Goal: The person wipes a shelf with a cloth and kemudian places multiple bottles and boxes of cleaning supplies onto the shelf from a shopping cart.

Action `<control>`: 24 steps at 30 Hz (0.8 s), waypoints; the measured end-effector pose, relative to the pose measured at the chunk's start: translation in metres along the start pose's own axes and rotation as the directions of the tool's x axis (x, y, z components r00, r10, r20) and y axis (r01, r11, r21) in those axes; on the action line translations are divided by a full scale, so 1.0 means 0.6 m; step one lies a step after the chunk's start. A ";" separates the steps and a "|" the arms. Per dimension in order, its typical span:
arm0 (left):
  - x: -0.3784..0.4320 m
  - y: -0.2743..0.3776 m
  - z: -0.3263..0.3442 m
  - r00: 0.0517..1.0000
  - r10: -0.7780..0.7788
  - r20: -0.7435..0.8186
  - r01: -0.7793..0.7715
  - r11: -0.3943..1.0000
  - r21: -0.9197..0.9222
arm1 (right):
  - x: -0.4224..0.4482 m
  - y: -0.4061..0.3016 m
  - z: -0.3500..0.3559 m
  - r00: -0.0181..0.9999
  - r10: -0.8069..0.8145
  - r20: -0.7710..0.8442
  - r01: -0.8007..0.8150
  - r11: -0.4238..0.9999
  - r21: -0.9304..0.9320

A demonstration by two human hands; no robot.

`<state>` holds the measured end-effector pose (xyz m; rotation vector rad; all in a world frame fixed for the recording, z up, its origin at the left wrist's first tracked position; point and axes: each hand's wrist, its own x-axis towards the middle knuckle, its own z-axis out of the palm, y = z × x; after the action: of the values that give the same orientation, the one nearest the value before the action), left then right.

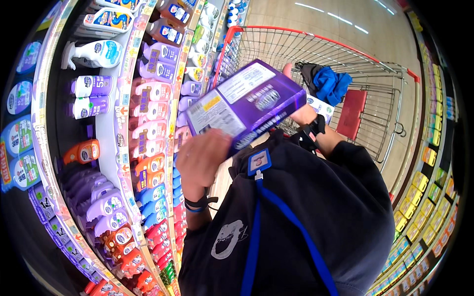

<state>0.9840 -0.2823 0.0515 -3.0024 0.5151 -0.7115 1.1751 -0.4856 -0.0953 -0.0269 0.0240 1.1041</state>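
A purple cardboard box [274, 90] with printed white and grey panels is held tilted in front of my chest. My left hand [203, 157] grips its lower left corner, the fingers partly blurred. At the box's right end, my right hand [301, 111] holds it from behind and below; the box hides part of that palm, and a thumb shows above the edge. Beyond the box stands a wire shopping cart [374, 79] with red trim. It holds a bundle of blue cloth [331, 85], a dark bag [309, 76] and a white printed box [320, 107].
On the left, shelves carry purple bottles [107, 211], pink bottles [153, 109], a white spray bottle [98, 53] and an orange bottle [83, 151]. Shelves with yellow packs [414, 194] line the right side. A blue lanyard [255, 222] with a badge hangs over my dark top.
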 end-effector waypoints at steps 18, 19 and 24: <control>-0.008 -0.083 0.146 0.690 -0.673 0.265 0.598 0.325 -0.732 | -0.074 -0.040 0.013 0.859 -0.496 0.130 0.017 -0.225 -0.974; 0.003 -0.077 0.160 0.709 -0.616 0.343 0.610 0.293 -0.736 | -0.086 -0.052 -0.005 0.840 -0.497 0.218 0.010 -0.388 -0.922; 0.044 -0.047 0.223 0.727 -0.355 0.588 0.670 0.183 -0.719 | -0.163 -0.111 -0.184 0.789 -0.530 -0.311 -0.348 0.031 -0.937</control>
<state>1.0738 -0.2727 -0.0545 -4.3194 -0.4177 0.2907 1.1901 -0.6063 -0.2016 -1.7925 -0.2035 0.6608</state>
